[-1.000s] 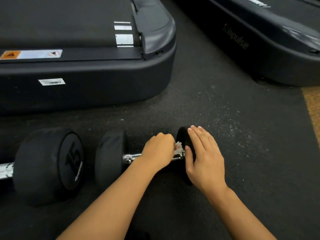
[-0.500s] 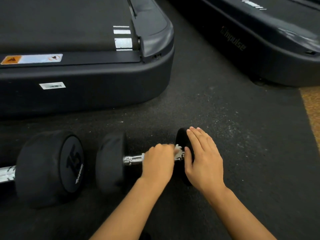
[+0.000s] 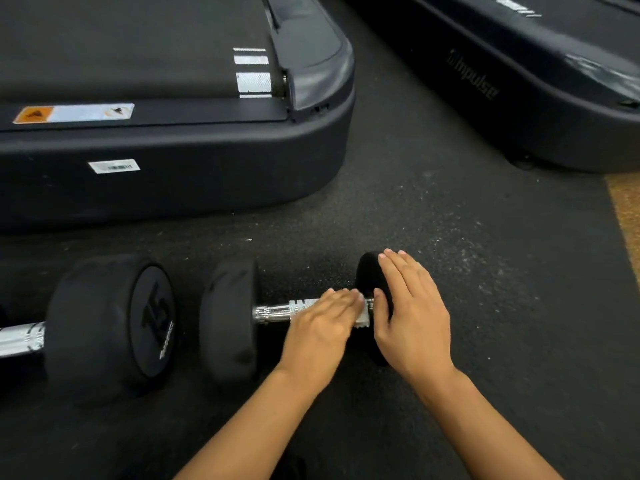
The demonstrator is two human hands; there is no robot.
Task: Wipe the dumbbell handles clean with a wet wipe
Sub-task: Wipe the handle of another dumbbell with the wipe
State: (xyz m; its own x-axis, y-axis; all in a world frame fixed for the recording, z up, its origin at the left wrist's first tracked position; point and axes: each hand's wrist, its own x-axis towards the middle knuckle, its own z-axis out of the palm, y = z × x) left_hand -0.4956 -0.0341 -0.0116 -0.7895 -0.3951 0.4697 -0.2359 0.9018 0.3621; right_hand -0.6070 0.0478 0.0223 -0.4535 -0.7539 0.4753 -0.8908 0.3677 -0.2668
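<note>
A black dumbbell lies on the floor with its chrome handle [image 3: 275,311] running left to right between a left head [image 3: 228,323] and a right head [image 3: 367,275]. My left hand [image 3: 318,327] lies over the right part of the handle, fingers nearly straight, pressing a white wet wipe [image 3: 363,320] against it. Only a corner of the wipe shows by my fingertips. My right hand [image 3: 412,317] rests flat on the right head, fingers straight. A second, larger dumbbell [image 3: 104,323] marked 15 lies to the left.
A black treadmill base [image 3: 173,174] stands close behind the dumbbells. Another treadmill [image 3: 519,98] runs along the back right. The floor is dark rubber matting [image 3: 450,237], with a tan strip [image 3: 627,209] at the right edge.
My left hand has gone from a fist around the handle to flatter fingers over the wipe, and more chrome shows to its left. My right hand stays on the right head.
</note>
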